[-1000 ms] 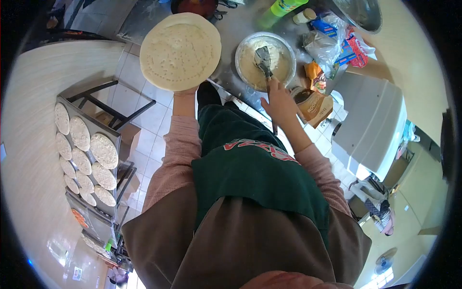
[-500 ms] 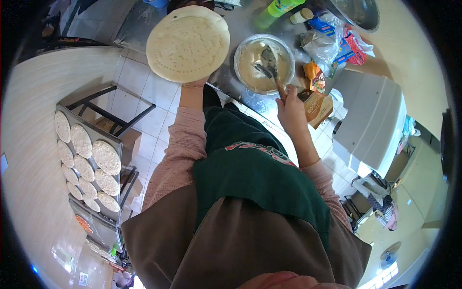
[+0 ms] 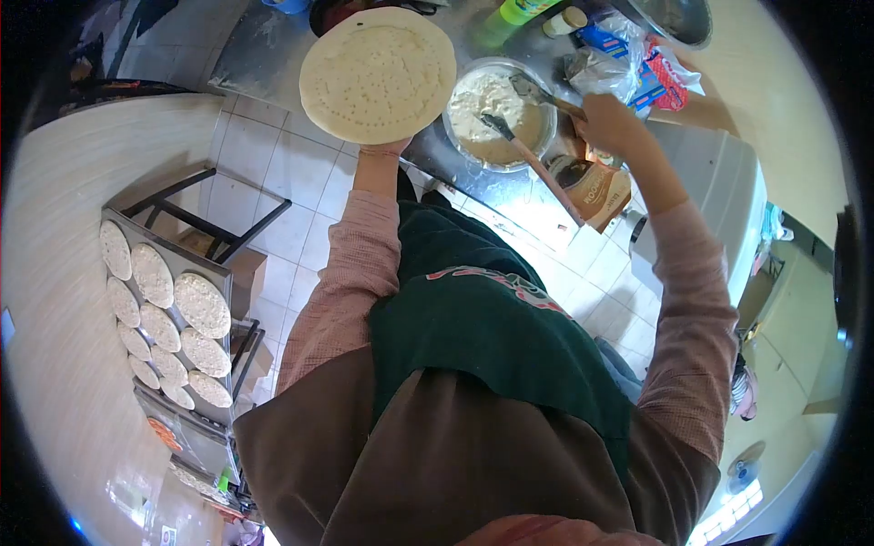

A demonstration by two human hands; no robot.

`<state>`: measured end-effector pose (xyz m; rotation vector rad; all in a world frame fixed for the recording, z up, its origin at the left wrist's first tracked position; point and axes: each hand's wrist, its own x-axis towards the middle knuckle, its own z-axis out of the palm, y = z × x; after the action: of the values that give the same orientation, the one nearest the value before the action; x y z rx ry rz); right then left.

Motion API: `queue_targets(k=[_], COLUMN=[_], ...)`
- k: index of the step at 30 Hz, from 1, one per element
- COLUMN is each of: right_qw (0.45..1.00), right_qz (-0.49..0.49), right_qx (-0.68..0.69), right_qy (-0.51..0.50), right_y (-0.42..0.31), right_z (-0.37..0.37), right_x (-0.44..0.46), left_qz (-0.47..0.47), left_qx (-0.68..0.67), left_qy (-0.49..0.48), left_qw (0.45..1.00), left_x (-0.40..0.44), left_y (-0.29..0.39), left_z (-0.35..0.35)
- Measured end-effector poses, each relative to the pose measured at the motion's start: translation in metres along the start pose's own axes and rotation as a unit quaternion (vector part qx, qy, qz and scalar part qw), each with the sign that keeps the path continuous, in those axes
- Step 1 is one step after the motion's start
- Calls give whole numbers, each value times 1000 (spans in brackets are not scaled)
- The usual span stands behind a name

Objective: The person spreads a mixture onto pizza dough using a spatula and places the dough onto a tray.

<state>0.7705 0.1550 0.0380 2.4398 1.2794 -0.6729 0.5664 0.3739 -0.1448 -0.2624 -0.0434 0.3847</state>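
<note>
A round, dimpled flatbread (image 3: 378,77) rests on my left hand (image 3: 384,147), which supports it from beneath, most of the fingers hidden. Right of it stands a metal bowl (image 3: 550,127) holding a pale, creamy mixture (image 3: 492,102). My right hand (image 3: 608,123) is closed on the handle of a brush-like utensil (image 3: 539,93), whose dark head is over the bowl's right side. A second wooden-handled utensil (image 3: 544,177) leans in the bowl, its handle sticking out over the near rim.
A brown packet (image 3: 601,196) lies beside the bowl. Behind are a green bottle (image 3: 510,20), a small jar (image 3: 566,21), plastic bags (image 3: 601,71) and a metal basin (image 3: 678,18). Several flat breads (image 3: 200,305) lie on a table at left.
The flatbread and my left hand have shifted right. My right hand has moved up and right, now with one utensil lifted apart from the other, which stays in the bowl.
</note>
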Motion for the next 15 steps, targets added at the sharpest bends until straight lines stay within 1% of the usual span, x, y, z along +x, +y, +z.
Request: queue_targets(k=[1, 3, 4, 6, 7, 9, 10, 12, 14, 15], right_qw=[1000, 991, 991, 977, 977, 981, 980, 986, 974, 965], right_qz=[1, -103, -103, -141, -141, -143, -145, -104, -129, -123], right_qx=[-1, -66, -66, -93, -95, -118, -120, -128, -188, -231], right_qy=[-1, 57, 56, 128, 128, 61, 61, -26, -15, -4], right_y=[-3, -21, -32, -57, -73, -109, -123, -145, -154, -155], right_z=[-12, -30, -33, -40, -47, -61, -59, -45, -34, -28], right_x=[7, 21, 23, 27, 24, 7, 0, -15, -36, -42], left_qz=[0, 4, 4, 4, 5, 9, 13, 21, 28, 29], left_qx=[6, 20, 26, 38, 44, 56, 63, 77, 90, 97], left_qy=[2, 5, 7, 11, 12, 14, 15, 17, 20, 22], left_qw=[1000, 1000, 1000, 999, 999, 998, 998, 997, 995, 995], left_x=[1, 4, 1, 0, 2, -1, 3, 0, -1, 0], left_y=[0, 3, 4, 7, 7, 7, 4, 7, 8, 7], left_z=[-1, -2, -2, -1, -2, -2, -2, -3, -3, -4])
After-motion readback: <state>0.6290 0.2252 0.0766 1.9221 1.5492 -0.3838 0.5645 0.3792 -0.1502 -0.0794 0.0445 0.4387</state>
